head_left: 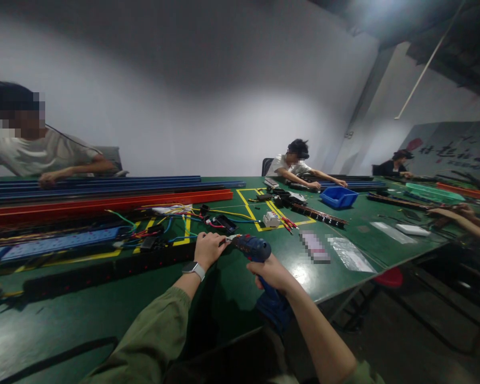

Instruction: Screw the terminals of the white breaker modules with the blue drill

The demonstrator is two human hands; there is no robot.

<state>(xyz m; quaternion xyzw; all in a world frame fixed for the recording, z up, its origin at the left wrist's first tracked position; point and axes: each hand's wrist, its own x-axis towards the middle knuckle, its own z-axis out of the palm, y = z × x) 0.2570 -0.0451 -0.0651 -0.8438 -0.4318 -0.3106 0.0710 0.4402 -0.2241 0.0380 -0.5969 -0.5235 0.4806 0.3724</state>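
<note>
My right hand [270, 271] is wrapped around the handle of a blue cordless drill [256, 247], whose nose points left. The drill's tip meets the fingers of my left hand [210, 248], which wears a watch [194, 270] at the wrist. Those fingers curl over the right end of a long black bar [116, 271] lying along the table. The exact spot under the drill tip is hidden by my fingers. Just beyond my left hand lie a black plastic housing [223, 223] and coloured wires [176, 211]. A white breaker-like block [271, 219] stands past the drill.
Blue rails [144, 184] and an orange rail [184, 198] lie across the back left of the green table [232, 298]. A blue bin [339, 197], a phone [314, 247] and a plastic bag [351, 255] are to the right. Several other people sit around the table.
</note>
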